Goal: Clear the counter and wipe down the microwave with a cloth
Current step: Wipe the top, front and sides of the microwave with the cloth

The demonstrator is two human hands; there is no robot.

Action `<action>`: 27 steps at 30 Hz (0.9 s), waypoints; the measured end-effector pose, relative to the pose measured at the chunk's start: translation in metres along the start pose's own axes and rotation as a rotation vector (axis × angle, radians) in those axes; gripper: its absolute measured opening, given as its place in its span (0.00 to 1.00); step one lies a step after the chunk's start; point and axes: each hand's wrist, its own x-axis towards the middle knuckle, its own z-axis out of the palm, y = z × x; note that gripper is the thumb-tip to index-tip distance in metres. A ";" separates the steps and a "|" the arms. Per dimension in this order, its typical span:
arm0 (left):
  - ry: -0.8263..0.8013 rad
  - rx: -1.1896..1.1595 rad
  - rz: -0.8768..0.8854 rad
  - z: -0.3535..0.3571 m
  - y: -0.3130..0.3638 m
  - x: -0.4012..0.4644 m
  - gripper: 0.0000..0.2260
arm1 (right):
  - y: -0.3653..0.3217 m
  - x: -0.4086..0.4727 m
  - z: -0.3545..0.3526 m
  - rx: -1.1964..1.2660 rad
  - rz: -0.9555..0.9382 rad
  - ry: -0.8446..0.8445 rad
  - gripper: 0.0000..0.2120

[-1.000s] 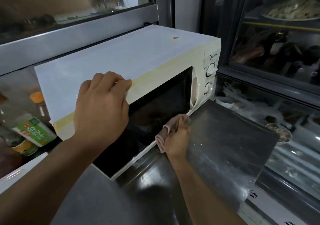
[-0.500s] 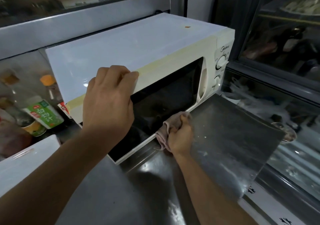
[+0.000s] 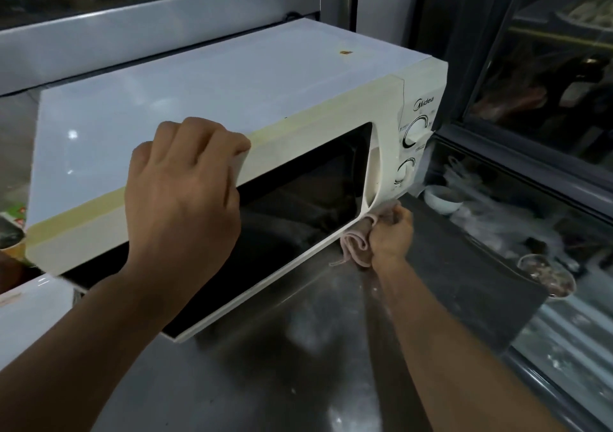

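A white microwave (image 3: pixel 205 99) with a dark glass door and two dials on its right panel stands on the steel counter (image 3: pixel 298 365). My left hand (image 3: pixel 182 196) lies over the front top edge of the microwave, fingers curled onto the top. My right hand (image 3: pixel 391 235) grips a bunched pink cloth (image 3: pixel 356 242) and presses it against the lower right corner of the door frame, just under the door handle. Part of the cloth is hidden inside the fist.
A glass-fronted display case (image 3: pixel 537 106) stands to the right, with a small white bowl (image 3: pixel 442 199) and a dish of food (image 3: pixel 547 279) behind the counter's right edge. A metal window ledge (image 3: pixel 159 33) runs behind the microwave. Bottles (image 3: pixel 13 219) peek out at far left.
My right hand has slid the cloth rightward along the door's bottom edge, from its middle to the lower right corner. My left hand has stayed on the top edge.
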 end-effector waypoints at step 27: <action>-0.138 -0.112 0.035 -0.045 -0.050 -0.033 0.16 | 0.012 -0.136 0.037 0.164 0.134 -0.232 0.19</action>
